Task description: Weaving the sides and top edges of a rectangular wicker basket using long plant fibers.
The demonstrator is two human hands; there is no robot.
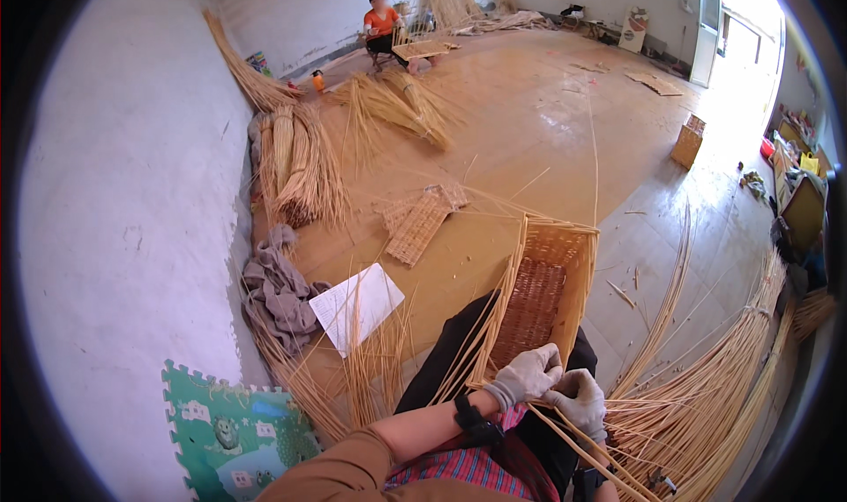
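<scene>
A rectangular wicker basket rests on my lap, its opening facing up and loose canes sticking out along its left side. At its near end my left hand, in a pale work glove, has its fingers closed at the rim's near right corner. Right beside it, almost touching, my right hand, gloved too, is closed with fingers pinched together on thin canes. Long wicker canes run from under both hands toward the lower right. The fingertips partly hide the exact spot being gripped.
Loose cane bundles spread on my right; upright bundles lean by the left wall. A woven panel, paper sheet, grey cloth and green foam mat lie leftward. Another person sits at the back.
</scene>
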